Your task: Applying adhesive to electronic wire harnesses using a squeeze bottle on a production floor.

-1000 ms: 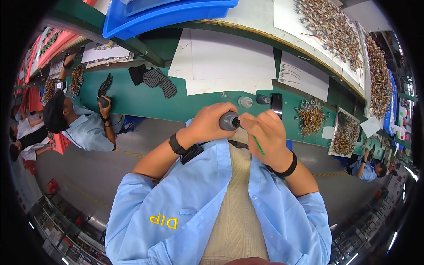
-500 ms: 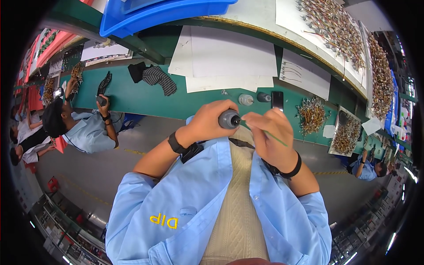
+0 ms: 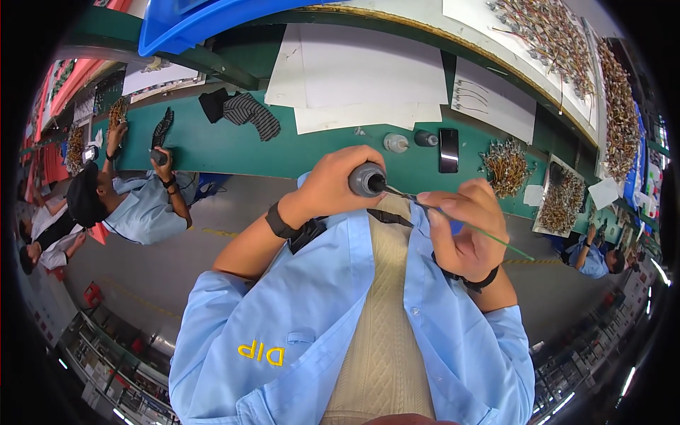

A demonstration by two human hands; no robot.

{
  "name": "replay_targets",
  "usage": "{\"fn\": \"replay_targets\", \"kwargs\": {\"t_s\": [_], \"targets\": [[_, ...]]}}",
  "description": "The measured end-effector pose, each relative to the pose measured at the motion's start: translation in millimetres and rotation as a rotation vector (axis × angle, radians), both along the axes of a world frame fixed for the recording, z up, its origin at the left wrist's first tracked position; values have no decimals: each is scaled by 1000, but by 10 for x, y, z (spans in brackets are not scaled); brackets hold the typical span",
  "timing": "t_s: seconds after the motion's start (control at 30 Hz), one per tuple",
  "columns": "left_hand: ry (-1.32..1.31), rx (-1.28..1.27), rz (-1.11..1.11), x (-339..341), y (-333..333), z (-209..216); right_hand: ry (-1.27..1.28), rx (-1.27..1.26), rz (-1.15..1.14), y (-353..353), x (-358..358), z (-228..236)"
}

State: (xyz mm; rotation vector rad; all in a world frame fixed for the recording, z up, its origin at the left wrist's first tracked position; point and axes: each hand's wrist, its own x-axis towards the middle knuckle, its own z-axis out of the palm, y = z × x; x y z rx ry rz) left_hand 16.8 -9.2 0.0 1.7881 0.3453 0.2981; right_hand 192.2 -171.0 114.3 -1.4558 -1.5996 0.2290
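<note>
The left hand (image 3: 333, 180) hides part of a gray bottle (image 3: 363, 180), the tip of a green stick (image 3: 506, 245) is too small to discern, and the top edge crops a blue tray (image 3: 212, 27).

Held bottle (image 3: 364, 181) smooth plastic; phone (image 3: 448, 151) glossy; sweater (image 3: 382, 326) ridged knit.

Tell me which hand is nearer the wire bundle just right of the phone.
Right. The right hand, gripping a thin green tool, is below and left of the wire bundle in the picture; the left hand, around a dark bottle, is farther left.
</note>
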Motion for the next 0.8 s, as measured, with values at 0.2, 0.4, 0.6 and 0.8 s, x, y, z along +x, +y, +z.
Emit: {"fn": "replay_targets", "kwargs": {"t_s": [0.2, 0.4, 0.6, 0.8], "targets": [[-4, -9, -10, 30, 7, -6, 2, 29, -25, -26, 19, 38], [-25, -15, -12, 69, 25, 5, -4, 42, -35, -43, 58, 143], [-32, -18, -31, 87, 39, -13, -49, 72, -53, -38, 99, 268], [-46, -17, -31, 87, 50, -12, -61, 45, -50, -45, 73, 337]]}}
